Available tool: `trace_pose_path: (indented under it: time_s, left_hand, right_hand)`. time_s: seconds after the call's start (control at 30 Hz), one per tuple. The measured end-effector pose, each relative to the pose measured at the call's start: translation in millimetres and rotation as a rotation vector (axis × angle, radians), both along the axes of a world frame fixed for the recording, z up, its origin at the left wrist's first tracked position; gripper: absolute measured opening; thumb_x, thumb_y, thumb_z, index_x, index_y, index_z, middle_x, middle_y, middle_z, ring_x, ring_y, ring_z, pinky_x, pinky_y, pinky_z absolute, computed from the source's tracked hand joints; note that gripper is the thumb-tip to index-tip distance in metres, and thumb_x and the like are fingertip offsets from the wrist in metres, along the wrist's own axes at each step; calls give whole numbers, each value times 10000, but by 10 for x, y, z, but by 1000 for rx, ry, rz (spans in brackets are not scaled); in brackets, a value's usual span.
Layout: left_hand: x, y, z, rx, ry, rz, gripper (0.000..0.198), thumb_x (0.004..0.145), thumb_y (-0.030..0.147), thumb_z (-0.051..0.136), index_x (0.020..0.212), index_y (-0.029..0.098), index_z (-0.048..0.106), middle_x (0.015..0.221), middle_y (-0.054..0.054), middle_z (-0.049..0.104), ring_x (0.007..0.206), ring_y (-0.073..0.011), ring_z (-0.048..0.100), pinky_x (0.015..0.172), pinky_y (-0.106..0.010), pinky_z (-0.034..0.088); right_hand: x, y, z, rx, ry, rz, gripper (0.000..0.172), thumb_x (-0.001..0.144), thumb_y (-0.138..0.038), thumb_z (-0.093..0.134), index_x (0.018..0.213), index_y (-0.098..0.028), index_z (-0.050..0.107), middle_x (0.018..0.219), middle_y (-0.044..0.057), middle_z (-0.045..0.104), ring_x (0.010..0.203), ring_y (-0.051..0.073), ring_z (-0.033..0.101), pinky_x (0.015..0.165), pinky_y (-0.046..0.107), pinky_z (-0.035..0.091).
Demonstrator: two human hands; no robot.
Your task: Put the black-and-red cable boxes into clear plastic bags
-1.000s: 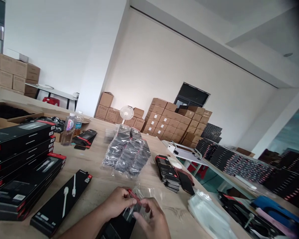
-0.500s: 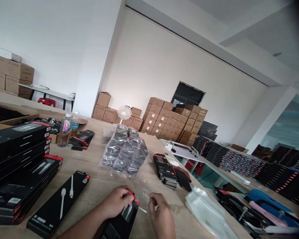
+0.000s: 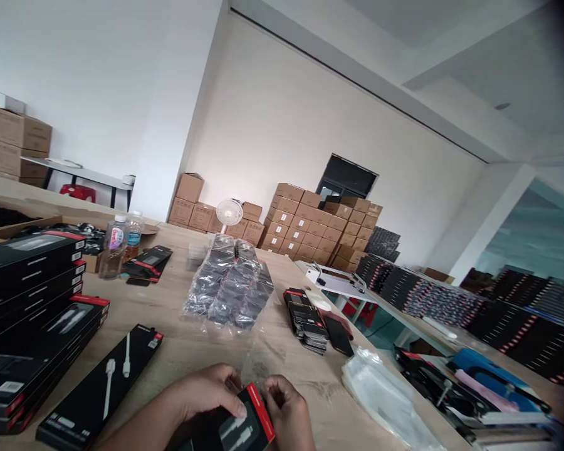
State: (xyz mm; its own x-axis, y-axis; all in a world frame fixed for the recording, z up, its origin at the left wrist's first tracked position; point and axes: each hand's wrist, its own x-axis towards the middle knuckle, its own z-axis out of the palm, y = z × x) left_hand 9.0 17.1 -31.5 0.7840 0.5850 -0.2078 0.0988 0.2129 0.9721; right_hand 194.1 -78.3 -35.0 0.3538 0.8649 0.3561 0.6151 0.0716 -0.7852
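My left hand grips a black cable box with a red end, its thumb on the front beside the printed white connectors. Fingers of my right hand are pinched at the red end, against the edge of a clear plastic bag. The bag rises behind the box, between my hands; how far the box sits in it I cannot tell. Left of my arm lies another black box picturing a white cable. Beyond the hands stand bagged boxes in rows.
Stacked black boxes stand at left, with two plastic bottles behind. Flat black packaging, a dark phone-like slab and a pile of clear bags lie to the right. A side table bears more stacks.
The box has tilted and come up, its red end now facing right. My right hand has moved in against that end. A thin white strip seen near it earlier is out of sight.
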Motion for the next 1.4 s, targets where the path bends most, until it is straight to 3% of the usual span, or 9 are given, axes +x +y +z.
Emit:
trace_pose_path:
  time_s: [0.1, 0.23, 0.43, 0.63, 0.7, 0.83, 0.97, 1.2, 1.4]
  left_hand:
    - [30, -5, -17, 5, 28, 1, 428, 467, 157, 782, 881, 176, 673, 754, 21, 651, 713, -163, 558, 667, -272, 377]
    - [64, 16, -74, 35, 30, -15, 440, 463, 162, 798, 884, 180, 671, 757, 22, 653, 739, -176, 568, 675, -273, 378]
    - [105, 0, -96, 114, -15, 104, 588, 472, 150, 784, 1018, 165, 566, 893, 5, 634, 721, -153, 568, 669, -266, 390]
    - [125, -48, -10, 264, -122, 233, 525, 509, 121, 730, 1012, 157, 583, 1128, -87, 646, 1073, -243, 571, 864, -295, 426]
    - [130, -50, 9, 267, -129, 215, 483, 535, 132, 708, 1012, 145, 637, 1116, -85, 678, 1049, -245, 596, 868, -302, 436]
    - [121, -54, 43, 303, -84, 149, 407, 616, 175, 632, 1011, 140, 723, 940, -34, 744, 802, -208, 650, 730, -288, 461]
    - [106, -68, 61, 362, -41, 175, 401, 658, 189, 594, 1031, 155, 739, 914, -16, 756, 831, -217, 654, 726, -275, 458]
    - [139, -58, 0, 387, -5, 277, 424, 707, 251, 588, 1095, 140, 718, 1037, -72, 740, 938, -250, 658, 831, -311, 462]
    - [150, -73, 32, 447, -28, 279, 388, 735, 239, 521, 1050, 174, 737, 905, -46, 756, 858, -244, 655, 796, -320, 466]
  right_hand:
    - [-10, 15, 18, -16, 127, 34, 441, 736, -630, 628, 680, -193, 653, 626, 38, 657, 590, 184, 606, 541, 244, 478]
    - [0, -17, 72, -24, 105, 42, 461, 748, -635, 618, 713, -184, 710, 648, 62, 691, 624, 203, 631, 558, 250, 493]
    - [-29, -78, 159, 55, -172, 43, 430, 860, -563, 525, 760, -199, 730, 720, 77, 702, 670, 198, 655, 637, 249, 506]
    - [-90, -115, 256, 100, -419, 100, 415, 952, -449, 406, 815, -232, 731, 737, 69, 686, 675, 183, 663, 633, 244, 517]
    - [-94, -116, 258, 134, -463, 117, 389, 958, -412, 399, 841, -240, 728, 755, 67, 686, 680, 179, 667, 633, 240, 525]
    - [-28, -81, 185, 181, -506, -20, 354, 941, -348, 387, 834, -218, 699, 787, 85, 690, 683, 183, 670, 626, 251, 526]
    - [72, -29, 78, 46, -416, -213, 231, 822, -300, 481, 648, -225, 613, 597, 35, 660, 522, 182, 622, 518, 261, 474]
    - [118, 1, -102, 0, -209, -194, 152, 704, -290, 533, 581, -233, 603, 496, -12, 628, 476, 179, 595, 489, 257, 437]
    - [131, 5, -141, 51, -200, -215, 145, 706, -296, 553, 577, -238, 582, 465, -30, 600, 438, 158, 569, 455, 236, 425]
